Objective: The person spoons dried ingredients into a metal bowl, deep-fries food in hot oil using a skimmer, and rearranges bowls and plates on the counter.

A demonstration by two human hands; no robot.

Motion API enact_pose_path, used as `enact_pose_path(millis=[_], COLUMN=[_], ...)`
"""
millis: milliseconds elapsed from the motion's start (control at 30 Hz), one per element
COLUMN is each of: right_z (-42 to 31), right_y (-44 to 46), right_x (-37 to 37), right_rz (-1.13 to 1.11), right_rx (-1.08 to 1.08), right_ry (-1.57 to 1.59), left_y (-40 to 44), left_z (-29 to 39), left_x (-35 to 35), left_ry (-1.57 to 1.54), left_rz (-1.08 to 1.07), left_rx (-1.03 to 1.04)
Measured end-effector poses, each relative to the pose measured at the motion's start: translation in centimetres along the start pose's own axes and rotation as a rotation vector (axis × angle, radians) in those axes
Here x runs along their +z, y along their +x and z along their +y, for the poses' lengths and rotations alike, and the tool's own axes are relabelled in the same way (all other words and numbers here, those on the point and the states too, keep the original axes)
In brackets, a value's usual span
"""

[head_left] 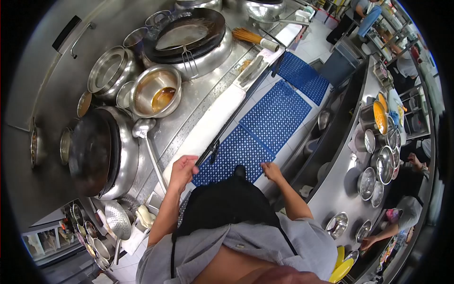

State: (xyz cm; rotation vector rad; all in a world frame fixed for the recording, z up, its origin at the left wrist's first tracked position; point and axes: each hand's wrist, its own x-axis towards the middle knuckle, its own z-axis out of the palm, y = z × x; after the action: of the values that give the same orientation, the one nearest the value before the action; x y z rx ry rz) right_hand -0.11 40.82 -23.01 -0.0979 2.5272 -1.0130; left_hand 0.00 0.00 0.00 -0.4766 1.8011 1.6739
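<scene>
My left hand (183, 173) hovers near the front edge of the steel cooking counter, fingers loosely bent, thumb apart from them, nothing visible in it. Nearest to it are a long white cloth (210, 118) along the counter edge and the handle of a ladle (152, 154). My right hand (271, 172) hangs over the floor on the right, its fingers curled in with nothing seen in them. On the counter ahead stands a steel bowl (142, 97) with brown liquid at its bottom. A dark wok (90, 151) sits on the left burner.
Another wok (208, 23) holds a round strainer, with a bamboo brush (250, 37) beside it. Blue mats (276, 111) cover the floor. At right, a steel counter (347, 165) bears bowls and an orange-filled pot (379, 117); co-workers stand beyond it. A perforated skimmer (117, 220) is at lower left.
</scene>
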Motion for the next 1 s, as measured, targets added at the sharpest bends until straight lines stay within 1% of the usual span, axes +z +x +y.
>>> enact_pose_path(millis=[33, 67, 100, 133, 167, 200, 233, 267, 333, 433, 467, 500, 533, 567, 600, 633, 667, 700, 767, 800, 833, 900, 933, 1000], right_z=[-0.8, -8.6, -8.3, -9.5, -13.5, -21.2, -25.7, -25.9, -31.8, -34.6, -34.9, -35.1, -35.3, -35.6, -36.0, -36.3, -35.8, -36.4, -37.5, -37.4, -37.0, -35.7, -35.3, -35.9], right_y=[-2.7, -4.9, 4.7, 4.6, 3.5, -1.1, -1.7, -0.6, -2.7, -3.6, -3.3, -2.8, -2.9, -3.4, -3.9, -4.4, -4.5, -5.3, -7.3, -8.6, -9.4, -10.5, -11.4, -13.5], right_x=[1.7, -0.3, -7.6, -4.6, -4.4, -7.2, -9.0, -5.1, -4.7, -4.3, -4.3, -4.4, -4.2, -4.2, -4.2, -4.2, -3.5, -3.2, -2.0, -1.8, -1.5, -0.5, 0.3, 0.1], right_rz=[-0.029, -0.042, 0.143, 0.349, 0.512, 0.468, 0.238, 0.467, 0.481, 0.503, 0.544, 0.579, 0.608, 0.679, 0.751, 0.824, 0.821, 0.774, 0.642, 0.420, 0.347, 0.182, 0.169, 0.097], right_rx=[0.026, 0.258, 0.116, -0.244, -0.522, -0.454, -0.440, -0.782, -0.945, -1.050, -1.039, -1.030, -1.019, -0.976, -0.934, -0.894, -0.849, -0.732, -0.468, -0.231, -0.197, -0.121, -0.251, -0.343], right_ry=[0.027, 0.240, 0.286, 0.254, 0.003, 0.144, 0.356, 0.305, 0.209, 0.047, 0.103, 0.162, 0.230, 0.310, 0.392, 0.471, 0.473, 0.733, 1.237, 1.535, 1.662, 1.912, 1.870, 1.732], left_y=[-1.8, -3.3, 6.1, 4.7, 3.8, 3.8, 5.0, 6.0, 4.5, 5.5, 6.0, 3.6, -1.0, -3.8, -4.8, -5.2, -5.7, -6.3, -7.5, -7.2, -6.5, -3.8, -2.3, 0.0], left_z=[-0.2, -0.2, 3.3, 3.2, 2.9, 1.4, 0.2, -1.0, 1.4, 1.2, 1.1, 2.6, 5.0, 6.0, 5.1, 4.9, 4.8, 4.6, 3.7, 3.2, 2.6, 2.5, 2.4, 1.7], left_x=[0.3, 0.4, 3.9, 4.8, 6.1, 6.7, 7.4, 7.9, 9.0, 7.2, 6.9, 7.6, 8.5, 8.7, 8.1, 8.2, 9.0, 9.6, 10.1, 10.0, 9.9, 8.6, 8.0, 6.8], left_ry=[-0.070, -0.139, -0.270, -0.369, -0.469, -0.496, -0.533, -0.572, -0.669, -0.821, -0.881, -0.785, -0.691, -0.594, -0.622, -0.524, -0.427, -0.329, 0.242, 0.366, 0.491, 0.671, 0.757, 0.741], left_rz=[0.022, 0.037, 0.012, 0.008, -0.011, -0.052, -0.128, -0.200, -0.473, -0.812, -0.922, -0.768, -0.604, -0.433, -0.497, -0.462, -0.426, -0.389, -0.208, -0.192, -0.171, -0.246, -0.277, -0.130], left_rx=[0.050, 0.106, 0.305, 0.274, 0.239, 0.176, 0.223, 0.265, 0.151, 0.230, 0.258, 0.381, 0.496, 0.607, 0.526, 0.554, 0.582, 0.611, 1.144, 1.303, 1.459, 1.629, 1.709, 1.638])
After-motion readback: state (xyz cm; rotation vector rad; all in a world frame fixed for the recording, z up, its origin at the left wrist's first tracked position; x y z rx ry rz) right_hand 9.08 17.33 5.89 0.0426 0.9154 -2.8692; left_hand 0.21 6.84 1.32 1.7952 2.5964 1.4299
